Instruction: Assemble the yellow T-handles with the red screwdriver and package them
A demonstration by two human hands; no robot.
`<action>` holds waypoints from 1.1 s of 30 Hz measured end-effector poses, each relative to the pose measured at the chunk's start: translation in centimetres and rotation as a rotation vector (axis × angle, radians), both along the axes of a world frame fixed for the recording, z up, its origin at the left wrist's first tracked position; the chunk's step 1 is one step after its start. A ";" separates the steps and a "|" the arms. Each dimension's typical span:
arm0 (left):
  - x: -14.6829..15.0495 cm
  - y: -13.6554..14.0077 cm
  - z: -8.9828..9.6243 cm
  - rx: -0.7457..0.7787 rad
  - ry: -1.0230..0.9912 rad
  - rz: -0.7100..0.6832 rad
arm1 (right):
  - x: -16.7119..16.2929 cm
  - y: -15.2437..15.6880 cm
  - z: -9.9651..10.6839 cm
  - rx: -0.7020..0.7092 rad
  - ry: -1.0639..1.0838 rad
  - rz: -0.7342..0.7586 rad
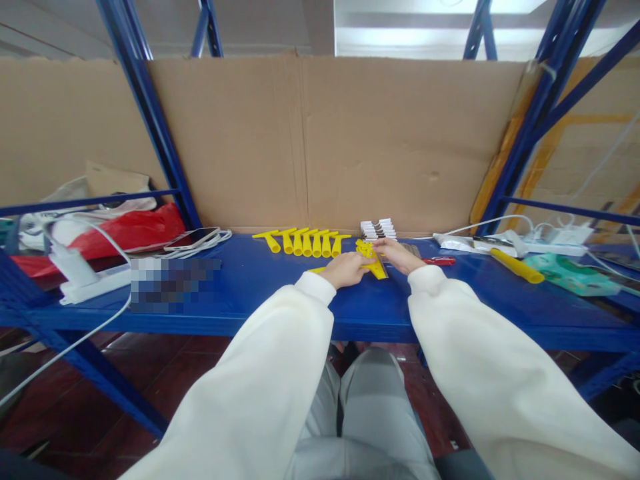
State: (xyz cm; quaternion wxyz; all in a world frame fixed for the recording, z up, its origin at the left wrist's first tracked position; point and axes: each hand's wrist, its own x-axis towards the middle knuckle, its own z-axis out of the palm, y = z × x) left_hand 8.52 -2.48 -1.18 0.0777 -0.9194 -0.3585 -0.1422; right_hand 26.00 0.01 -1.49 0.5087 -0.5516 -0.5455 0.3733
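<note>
Both hands meet near the middle of the blue shelf, over a yellow plastic piece (376,268) with a wide flared end. My left hand (345,269) is closed at its left side, fingers bent over it. From the right, my right hand (399,255) holds its far edge with fingertips pressed together. The fingers hide part of the piece. Another bit of yellow plastic (317,270) pokes out beside my left hand. Behind it stands a row of several yellow T-shaped handles (316,243). A stack of small white pieces (379,229) lies just beyond my right hand.
A red pen-like tool (439,261) lies right of my hands. Farther right are a yellow tube (517,265), a green tissue pack (573,273) and a power strip (555,247). Left are a phone (191,239), cables and a red bag (135,233). Cardboard (390,140) closes the back.
</note>
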 end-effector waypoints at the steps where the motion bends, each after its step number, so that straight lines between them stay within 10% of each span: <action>1: 0.0 0.0 0.0 0.001 -0.010 0.006 | 0.1 0.0 0.1 -0.015 0.047 0.028; 13: 0.0 0.5 -0.3 0.004 -0.075 0.115 | 1.3 -0.5 0.4 -0.250 0.045 0.447; 29: -0.1 0.4 -0.1 0.020 0.002 0.159 | 1.4 -0.7 0.6 -0.226 0.037 0.438; 33: -0.3 0.4 0.0 0.026 -0.027 0.169 | 2.7 -0.2 0.9 -0.162 0.027 0.237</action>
